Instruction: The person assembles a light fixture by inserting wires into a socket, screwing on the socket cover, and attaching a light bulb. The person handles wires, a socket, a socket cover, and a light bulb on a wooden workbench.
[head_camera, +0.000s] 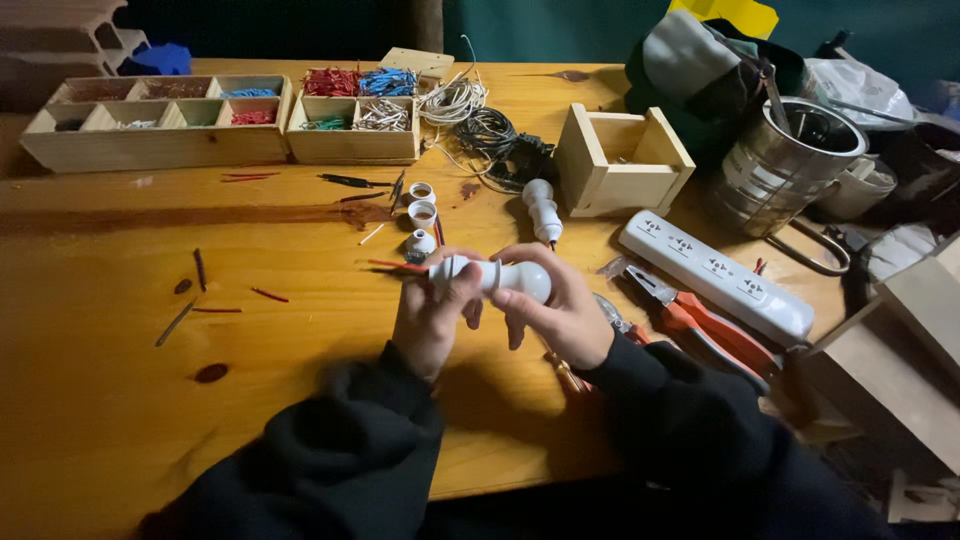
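Note:
Both my hands hold one white bulb-and-socket piece (497, 276) sideways above the wooden table (120, 400). My left hand (433, 315) grips its socket end, from which red wire ends (385, 265) stick out to the left. Around the rounded bulb end closes my right hand (560, 310). Just beyond the hands lie a second white bulb with socket (541, 208) and three small white socket parts (422, 215).
Wooden compartment trays (160, 120) (352, 125) with coloured wire pieces stand at the back left, beside coiled wires (470, 115). An open wooden box (620, 160), a white power strip (715, 275), orange-handled pliers (700, 325) and a metal sifter (785, 165) lie on the right.

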